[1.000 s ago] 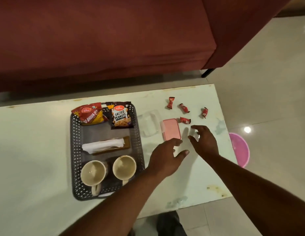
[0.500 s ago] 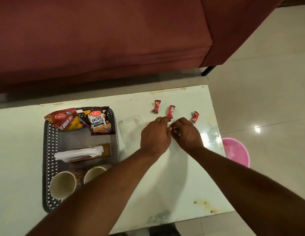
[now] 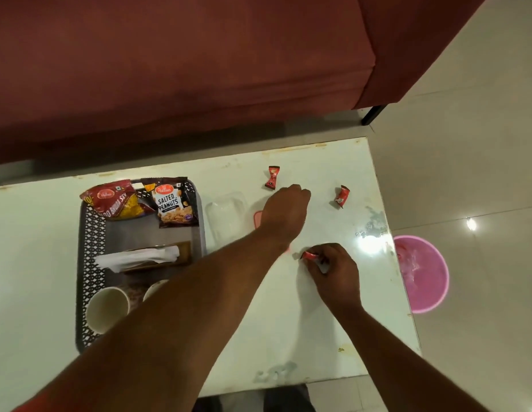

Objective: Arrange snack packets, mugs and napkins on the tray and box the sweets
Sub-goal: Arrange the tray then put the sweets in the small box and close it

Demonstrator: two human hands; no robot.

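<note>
Two red-wrapped sweets lie on the white table, one [image 3: 272, 177] far of my left hand and one [image 3: 341, 197] to its right. My left hand [image 3: 285, 209] is closed over a third sweet that its fingers hide. My right hand [image 3: 333, 272] pinches another sweet [image 3: 309, 256] nearer to me. The clear box [image 3: 226, 217] stands empty beside the tray; its pink lid [image 3: 258, 217] is mostly hidden under my left wrist. The dark tray [image 3: 86, 233] holds two snack packets [image 3: 116, 200] [image 3: 175, 203], napkins [image 3: 137, 258] and two mugs [image 3: 107, 307] [image 3: 155, 288].
A maroon sofa [image 3: 181, 69] runs along the far side of the table. A pink bucket [image 3: 422, 272] stands on the floor past the table's right edge [image 3: 398, 278]. My left forearm crosses the tray's near right corner.
My right hand drew back toward me holding a sweet. My left hand reached further out and closed over the sweet that lay by its fingertips. The view shifted slightly.
</note>
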